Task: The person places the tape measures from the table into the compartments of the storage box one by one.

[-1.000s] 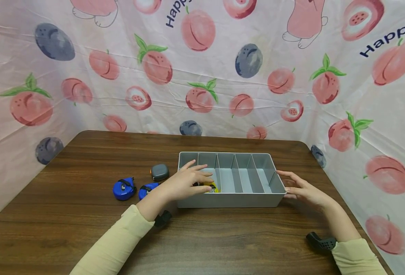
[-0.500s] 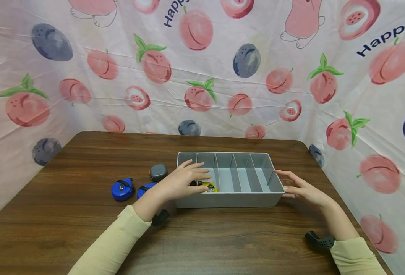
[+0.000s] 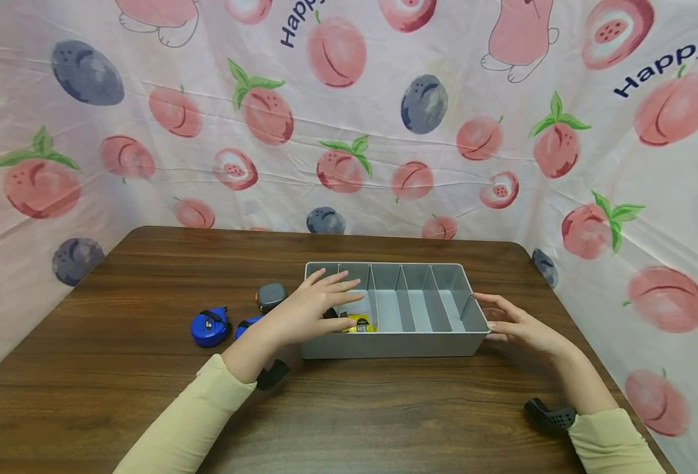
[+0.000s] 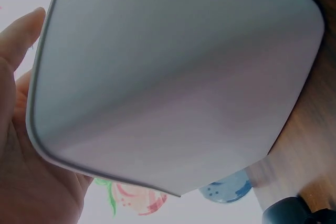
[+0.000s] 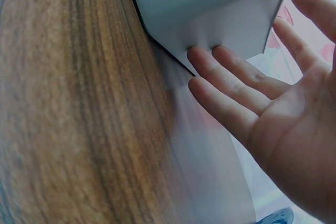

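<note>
A grey divided box [image 3: 393,344] with several compartments stands on the table. Over its left end my left hand [image 3: 304,315] hovers, fingers spread and nothing gripped. A yellow tape measure [image 3: 361,322] lies in the second compartment from the left, beside that thumb, partly hidden by the hand. The left wrist view has the box's outer wall [image 4: 173,77] in front of the palm. At the box's right end, my right hand [image 3: 521,327] touches the end wall. In the right wrist view its extended fingertips [image 5: 202,59] rest against that wall.
Left of the box, a blue tape measure [image 3: 209,327] sits on the wooden table [image 3: 118,368]. A second blue tape measure [image 3: 247,325] is partly covered by my left forearm. Behind it stands a dark grey tape measure [image 3: 270,296] with an orange spot. A fruit-print curtain [image 3: 378,118] surrounds the table.
My left hand has drawn slightly left and its fingers have spread wider, so more of the yellow tape measure shows. The right hand stays against the box's end.
</note>
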Demonstrator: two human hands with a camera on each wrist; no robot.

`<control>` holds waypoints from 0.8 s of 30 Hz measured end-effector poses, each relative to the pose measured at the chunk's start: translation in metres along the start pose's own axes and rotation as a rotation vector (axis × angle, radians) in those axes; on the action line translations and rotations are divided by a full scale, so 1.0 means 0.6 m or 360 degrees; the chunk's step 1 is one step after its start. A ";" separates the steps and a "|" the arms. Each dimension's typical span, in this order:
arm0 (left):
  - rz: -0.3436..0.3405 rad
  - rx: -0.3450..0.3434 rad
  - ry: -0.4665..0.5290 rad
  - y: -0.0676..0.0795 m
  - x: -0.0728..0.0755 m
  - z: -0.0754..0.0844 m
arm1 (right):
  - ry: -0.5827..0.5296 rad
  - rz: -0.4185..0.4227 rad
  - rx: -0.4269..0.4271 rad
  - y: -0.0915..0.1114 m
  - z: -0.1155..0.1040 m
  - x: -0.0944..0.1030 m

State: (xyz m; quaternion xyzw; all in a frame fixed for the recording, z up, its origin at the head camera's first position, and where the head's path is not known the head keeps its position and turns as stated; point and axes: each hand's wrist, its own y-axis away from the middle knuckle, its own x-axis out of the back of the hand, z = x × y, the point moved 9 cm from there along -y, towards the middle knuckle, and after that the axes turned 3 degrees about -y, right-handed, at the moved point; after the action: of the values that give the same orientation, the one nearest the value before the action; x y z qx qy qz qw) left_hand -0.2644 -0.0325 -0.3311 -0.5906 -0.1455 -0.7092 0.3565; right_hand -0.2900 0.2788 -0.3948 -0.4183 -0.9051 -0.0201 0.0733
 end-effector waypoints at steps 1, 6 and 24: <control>0.0002 0.0002 -0.0003 0.000 0.000 0.000 | 0.0000 0.0001 0.0002 0.000 0.000 0.000; 0.0016 0.0012 -0.0001 0.005 0.005 -0.001 | -0.0002 0.0001 0.0001 0.001 0.002 -0.003; 0.0038 0.0050 -0.0056 0.028 0.014 -0.010 | -0.0004 0.0008 0.0019 0.005 0.003 -0.010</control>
State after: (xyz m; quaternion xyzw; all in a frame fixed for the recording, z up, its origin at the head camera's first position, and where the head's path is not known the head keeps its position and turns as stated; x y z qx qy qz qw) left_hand -0.2579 -0.0508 -0.3283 -0.5991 -0.1558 -0.6919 0.3716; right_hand -0.2840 0.2768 -0.3976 -0.4202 -0.9042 -0.0141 0.0746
